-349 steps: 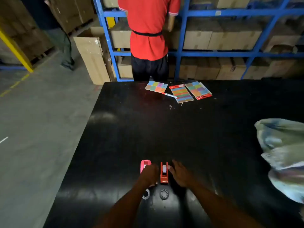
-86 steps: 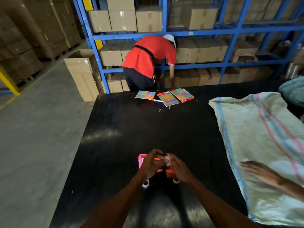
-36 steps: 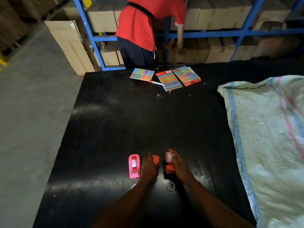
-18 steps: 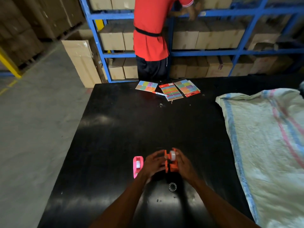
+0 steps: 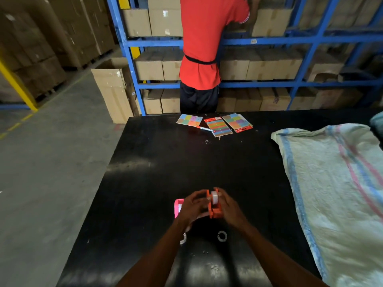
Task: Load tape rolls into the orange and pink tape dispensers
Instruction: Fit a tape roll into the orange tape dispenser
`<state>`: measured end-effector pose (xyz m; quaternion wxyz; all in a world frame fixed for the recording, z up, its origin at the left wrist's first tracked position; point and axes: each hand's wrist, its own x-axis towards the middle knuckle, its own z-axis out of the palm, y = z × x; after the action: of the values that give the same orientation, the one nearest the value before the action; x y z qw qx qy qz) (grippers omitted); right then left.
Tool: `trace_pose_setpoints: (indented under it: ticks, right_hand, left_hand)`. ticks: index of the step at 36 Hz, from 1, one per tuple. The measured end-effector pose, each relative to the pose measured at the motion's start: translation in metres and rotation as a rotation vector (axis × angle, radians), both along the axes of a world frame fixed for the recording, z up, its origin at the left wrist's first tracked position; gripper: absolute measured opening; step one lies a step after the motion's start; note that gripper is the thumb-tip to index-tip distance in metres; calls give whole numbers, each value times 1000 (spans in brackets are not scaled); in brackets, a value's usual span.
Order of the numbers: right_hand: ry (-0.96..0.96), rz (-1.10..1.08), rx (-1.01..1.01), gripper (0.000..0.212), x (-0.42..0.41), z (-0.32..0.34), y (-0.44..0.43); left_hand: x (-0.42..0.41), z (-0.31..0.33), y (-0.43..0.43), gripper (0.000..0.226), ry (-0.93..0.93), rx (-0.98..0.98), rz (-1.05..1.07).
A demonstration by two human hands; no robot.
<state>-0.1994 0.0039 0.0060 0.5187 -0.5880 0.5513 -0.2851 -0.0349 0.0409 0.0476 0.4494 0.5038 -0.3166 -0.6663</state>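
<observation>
Black table (image 5: 186, 162) is the landmark. Striped sack (image 5: 335, 183) covers its right side; colour-swatch cards (image 5: 215, 125) sit at the far edge, a person in a red shirt (image 5: 205, 48) behind that. Near the table's front centre, both hands clamp the orange dispenser (image 5: 215, 212): left hand (image 5: 193, 208) curled on its left flank, right hand (image 5: 231, 210) on its right, fingers pressed against the sides. Tape roll (image 5: 215, 198) sits upright in the top, between the fingertips, long axis of the dispenser running away from the person. Probably seating the roll. Pink dispenser (image 5: 177, 207) just left, partly hidden by the left hand, which is nearer it. Spare roll (image 5: 222, 235) lies nearer the front edge, a second roll (image 5: 183, 238) peeks beside the left wrist.
</observation>
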Motion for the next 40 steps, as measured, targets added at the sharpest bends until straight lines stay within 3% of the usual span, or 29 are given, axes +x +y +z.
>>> trace_pose_setpoints:
  ticks: [12,25,33,40]
  right_hand:
    - [60,35,-82,38,21,37,14]
    - [-11,27,41,36,34,51,13]
    - [39,32,23,51,33,44,12]
    - [11,27,20,34,41,68,9]
  left_hand:
    - [16,13,12,38,-10,-19,83]
    - [27,25,15,41,-9,-69,35]
    - [30,29,11,49,28,-44,10]
    - [31,35,10,53,78,-72,28]
